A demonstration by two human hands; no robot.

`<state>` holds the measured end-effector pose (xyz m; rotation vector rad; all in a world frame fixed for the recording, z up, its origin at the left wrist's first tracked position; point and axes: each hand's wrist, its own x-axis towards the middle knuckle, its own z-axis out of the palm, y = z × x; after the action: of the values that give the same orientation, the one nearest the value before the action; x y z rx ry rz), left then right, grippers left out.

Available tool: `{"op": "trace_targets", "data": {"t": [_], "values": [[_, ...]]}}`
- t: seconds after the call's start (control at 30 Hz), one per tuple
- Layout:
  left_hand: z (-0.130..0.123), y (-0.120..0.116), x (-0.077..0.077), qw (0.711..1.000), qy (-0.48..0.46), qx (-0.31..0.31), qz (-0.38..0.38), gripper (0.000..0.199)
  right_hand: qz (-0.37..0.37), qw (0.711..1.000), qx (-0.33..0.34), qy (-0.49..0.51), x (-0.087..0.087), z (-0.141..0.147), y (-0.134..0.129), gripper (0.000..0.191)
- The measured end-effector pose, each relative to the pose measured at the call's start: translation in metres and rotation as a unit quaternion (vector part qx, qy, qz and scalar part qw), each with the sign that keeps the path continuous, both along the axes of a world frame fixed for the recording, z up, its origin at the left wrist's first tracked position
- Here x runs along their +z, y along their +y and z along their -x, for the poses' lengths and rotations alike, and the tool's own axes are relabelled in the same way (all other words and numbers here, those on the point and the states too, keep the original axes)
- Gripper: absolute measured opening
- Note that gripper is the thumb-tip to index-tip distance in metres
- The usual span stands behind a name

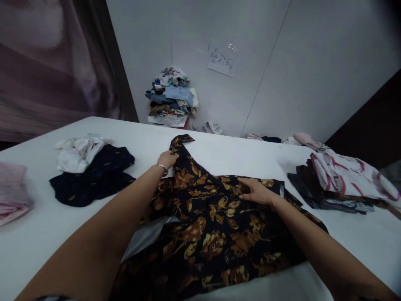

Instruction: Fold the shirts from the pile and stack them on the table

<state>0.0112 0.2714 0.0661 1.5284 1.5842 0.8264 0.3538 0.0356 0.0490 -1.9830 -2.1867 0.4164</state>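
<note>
A black shirt [216,217] with a brown and gold floral print lies spread over the white table [122,129] in front of me. My left hand [168,159], with a bracelet at the wrist, is closed on a narrow part of it at the upper left; the end of that part sticks out past my fingers. Flat on the cloth at the right rests my right hand [257,192], its thumb and fingers apart. A pale grey surface shows beside and below the shirt. The near left part of the shirt is in shadow and partly hidden by my left forearm.
Left of the shirt lie a dark navy garment [90,182], a white crumpled cloth [77,152] and pink folded cloth [12,190]. A garment stack [341,182] stands at the right. Beyond the table are a tall clothes pile [172,98] and a wall sign [223,59].
</note>
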Motion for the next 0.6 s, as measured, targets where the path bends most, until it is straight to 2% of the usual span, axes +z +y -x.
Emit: {"op": "trace_targets", "data": {"t": [0.13,0.27,0.37,0.47,0.6], "values": [[-0.001,0.021,0.013,0.982,-0.182,0.051,0.030,0.007,-0.010,0.999,-0.007,-0.053,-0.001,-0.007,0.000,0.060],[-0.002,0.032,0.016,0.949,-0.301,0.080,0.043,0.007,-0.004,0.994,-0.021,-0.107,-0.001,-0.011,0.003,0.063],[-0.004,0.035,0.012,0.932,-0.345,0.096,0.047,0.012,0.015,0.984,-0.048,-0.170,0.009,-0.015,0.009,0.049],[-0.008,0.036,0.011,0.923,-0.370,0.101,0.037,0.016,0.050,0.968,-0.110,-0.220,0.026,-0.026,0.026,0.040],[-0.014,0.035,0.021,0.918,-0.389,0.077,0.013,0.018,0.028,0.950,-0.193,-0.245,0.044,-0.049,0.053,0.038]]}}
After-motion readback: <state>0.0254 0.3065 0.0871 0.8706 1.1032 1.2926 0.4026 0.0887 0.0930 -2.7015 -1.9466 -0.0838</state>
